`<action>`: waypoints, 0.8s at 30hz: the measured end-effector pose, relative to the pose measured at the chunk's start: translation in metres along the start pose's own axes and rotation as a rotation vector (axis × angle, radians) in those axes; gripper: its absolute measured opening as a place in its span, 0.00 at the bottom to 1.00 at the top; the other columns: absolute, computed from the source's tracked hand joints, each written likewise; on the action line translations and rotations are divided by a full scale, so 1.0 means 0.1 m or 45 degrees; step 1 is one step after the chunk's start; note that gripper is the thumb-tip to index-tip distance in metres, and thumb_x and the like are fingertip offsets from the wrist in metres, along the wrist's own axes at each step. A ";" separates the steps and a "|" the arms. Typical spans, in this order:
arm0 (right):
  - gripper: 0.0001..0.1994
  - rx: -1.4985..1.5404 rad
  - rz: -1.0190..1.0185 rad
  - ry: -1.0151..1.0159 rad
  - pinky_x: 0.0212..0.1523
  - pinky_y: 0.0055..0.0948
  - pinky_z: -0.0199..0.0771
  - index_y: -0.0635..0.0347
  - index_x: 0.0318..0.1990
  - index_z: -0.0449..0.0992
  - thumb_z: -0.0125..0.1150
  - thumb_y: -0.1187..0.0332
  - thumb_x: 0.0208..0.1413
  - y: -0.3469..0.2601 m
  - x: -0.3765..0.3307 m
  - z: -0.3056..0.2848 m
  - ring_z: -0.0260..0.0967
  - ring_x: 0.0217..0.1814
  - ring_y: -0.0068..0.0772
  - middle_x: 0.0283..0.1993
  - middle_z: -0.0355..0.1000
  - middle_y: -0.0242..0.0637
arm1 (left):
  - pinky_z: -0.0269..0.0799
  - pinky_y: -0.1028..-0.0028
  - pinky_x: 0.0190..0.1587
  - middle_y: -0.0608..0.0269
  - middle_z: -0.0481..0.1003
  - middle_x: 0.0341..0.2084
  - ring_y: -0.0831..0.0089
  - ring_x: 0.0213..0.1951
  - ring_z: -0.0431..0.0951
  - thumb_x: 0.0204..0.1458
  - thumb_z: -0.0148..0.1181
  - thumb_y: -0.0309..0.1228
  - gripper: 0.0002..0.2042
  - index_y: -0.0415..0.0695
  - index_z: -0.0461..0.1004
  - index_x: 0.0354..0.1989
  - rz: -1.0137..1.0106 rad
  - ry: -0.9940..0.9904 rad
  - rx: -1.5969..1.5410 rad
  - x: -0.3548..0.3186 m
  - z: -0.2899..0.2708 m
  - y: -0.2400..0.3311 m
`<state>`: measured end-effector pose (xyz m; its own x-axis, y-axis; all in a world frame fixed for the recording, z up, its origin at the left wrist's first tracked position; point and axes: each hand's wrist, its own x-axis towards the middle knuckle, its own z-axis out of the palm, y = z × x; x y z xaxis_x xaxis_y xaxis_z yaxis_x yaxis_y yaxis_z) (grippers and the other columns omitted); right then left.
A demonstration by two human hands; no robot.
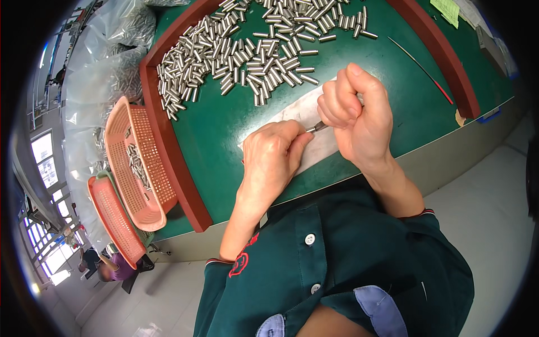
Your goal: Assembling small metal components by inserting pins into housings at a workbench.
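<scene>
My left hand point(272, 149) is closed, with thumb and forefinger pinching the end of a small shiny metal pin point(315, 128). My right hand point(362, 115) is curled into a fist just beside it, its fingers meeting the other end of the short metal piece. Whatever lies inside the right fist is hidden. Both hands are over a whitish cloth or sheet point(323, 147) on the green tabletop point(219, 126). Beyond them spreads a big heap of short silver metal pins point(269, 53). A speck of red shows by the left wrist; its source is hidden.
A reddish-brown raised border point(163, 118) frames the work surface. Right of my hands lies a thin rod with a red tip point(432, 78). On the left are pink perforated baskets point(120, 112), one with pins inside, and clear bags of pins point(120, 73). Another person point(115, 268) sits far left.
</scene>
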<state>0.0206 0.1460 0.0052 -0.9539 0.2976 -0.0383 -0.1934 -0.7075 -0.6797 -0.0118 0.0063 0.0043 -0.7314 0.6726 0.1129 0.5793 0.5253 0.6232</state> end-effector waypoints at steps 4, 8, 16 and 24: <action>0.21 0.093 -0.006 0.027 0.13 0.19 0.36 0.54 0.10 0.50 0.37 0.66 0.56 0.01 0.01 -0.01 0.37 0.11 0.14 0.09 0.46 0.25 | 0.59 0.74 0.17 0.60 0.66 0.11 0.70 0.13 0.65 0.36 0.63 0.23 0.06 0.37 0.71 0.20 -0.013 0.003 0.002 0.00 0.00 0.01; 0.21 0.088 -0.009 0.027 0.13 0.19 0.36 0.55 0.10 0.50 0.38 0.66 0.56 0.01 0.01 0.00 0.37 0.11 0.14 0.09 0.46 0.24 | 0.60 0.75 0.17 0.60 0.66 0.11 0.71 0.13 0.65 0.36 0.63 0.23 0.06 0.37 0.71 0.20 -0.031 -0.003 -0.016 0.00 0.01 0.01; 0.20 -0.128 -0.006 0.017 0.14 0.19 0.40 0.57 0.11 0.52 0.38 0.66 0.55 0.04 -0.02 0.04 0.41 0.13 0.14 0.10 0.48 0.25 | 0.61 0.67 0.20 0.56 0.66 0.11 0.58 0.17 0.68 0.36 0.60 0.23 0.06 0.39 0.68 0.16 -0.117 -0.028 -0.125 0.01 0.00 0.00; 0.21 -0.240 -0.005 0.029 0.14 0.21 0.36 0.53 0.11 0.51 0.34 0.62 0.57 0.03 0.00 0.10 0.34 0.12 0.16 0.09 0.44 0.24 | 0.61 0.66 0.20 0.55 0.65 0.11 0.57 0.17 0.66 0.35 0.60 0.23 0.07 0.39 0.66 0.16 -0.108 -0.030 -0.126 0.01 0.00 -0.02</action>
<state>0.0173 0.1370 0.0104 -0.9474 0.3161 -0.0505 -0.1488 -0.5746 -0.8048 -0.0141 0.0059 0.0033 -0.7666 0.6409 0.0391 0.4767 0.5274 0.7033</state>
